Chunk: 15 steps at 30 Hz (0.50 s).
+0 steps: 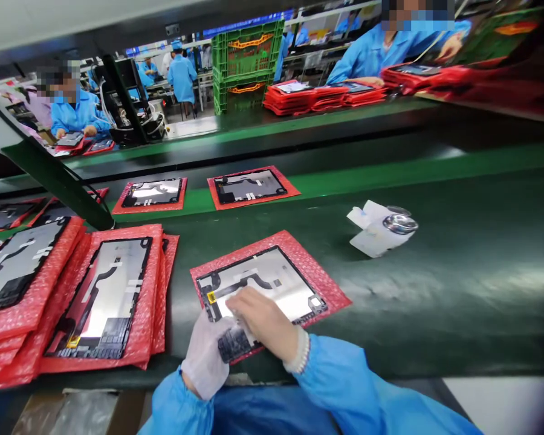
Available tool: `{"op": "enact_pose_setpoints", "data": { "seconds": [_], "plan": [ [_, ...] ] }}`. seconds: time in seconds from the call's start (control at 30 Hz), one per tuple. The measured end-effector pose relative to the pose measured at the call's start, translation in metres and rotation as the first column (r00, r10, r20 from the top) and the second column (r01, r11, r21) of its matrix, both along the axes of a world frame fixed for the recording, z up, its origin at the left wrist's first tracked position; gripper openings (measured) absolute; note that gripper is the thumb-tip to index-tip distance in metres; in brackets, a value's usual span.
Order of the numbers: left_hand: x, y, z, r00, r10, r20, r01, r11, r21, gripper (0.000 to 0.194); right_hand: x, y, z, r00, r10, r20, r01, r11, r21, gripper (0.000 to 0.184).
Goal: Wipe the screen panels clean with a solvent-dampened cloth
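A tablet back panel [276, 279] lies on a red bubble-wrap sheet [317, 266] at the near edge of the green belt. My left hand [206, 353], in a white glove, rests on the panel's near left corner with its fingers curled against it. Bare, with a white cuff at the wrist, my right hand [263, 319] presses down on the panel's lower middle, fingers together and bent. Whether they pinch anything is hidden.
Stacks of red sheets with panels [104, 296] lie at my left. Two more panels on red sheets [249, 186] sit farther out on the belt. White paper with a metal disc [383, 228] lies right. Other workers in blue sit across the line; a green crate [247, 63] stands behind.
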<state>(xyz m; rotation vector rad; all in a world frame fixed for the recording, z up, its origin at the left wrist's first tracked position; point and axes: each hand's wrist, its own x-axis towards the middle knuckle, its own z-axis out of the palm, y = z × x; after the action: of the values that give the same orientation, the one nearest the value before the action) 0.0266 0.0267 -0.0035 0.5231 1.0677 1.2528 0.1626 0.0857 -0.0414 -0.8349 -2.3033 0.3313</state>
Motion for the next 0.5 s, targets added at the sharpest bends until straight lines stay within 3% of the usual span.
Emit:
{"op": "enact_pose_setpoints", "data": {
  "seconds": [0.1, 0.27, 0.37, 0.5],
  "plan": [
    [-0.001, 0.001, -0.009, 1.000, 0.009, 0.008, -0.010, 1.000, 0.027, 0.025, -0.011, -0.003, 0.005, 0.995, -0.093, 0.047, 0.093, 0.996, -0.005, 0.026],
    [0.003, 0.007, -0.017, 0.999, 0.042, -0.022, -0.041, 0.998, 0.050, 0.023, -0.023, 0.001, 0.015, 0.990, 0.004, 0.143, -0.001, 1.000, -0.025, 0.021],
    [0.005, 0.008, -0.012, 0.999, 0.039, -0.003, -0.038, 0.998, 0.044, 0.031, -0.019, 0.005, 0.020, 0.984, 0.044, 0.174, -0.037, 0.998, -0.047, 0.019],
    [0.006, 0.007, 0.005, 0.998, 0.001, 0.058, -0.004, 0.998, 0.057, 0.033, 0.014, 0.014, 0.032, 0.940, 0.146, 0.309, -0.097, 0.981, -0.168, 0.020]
  ]
}}
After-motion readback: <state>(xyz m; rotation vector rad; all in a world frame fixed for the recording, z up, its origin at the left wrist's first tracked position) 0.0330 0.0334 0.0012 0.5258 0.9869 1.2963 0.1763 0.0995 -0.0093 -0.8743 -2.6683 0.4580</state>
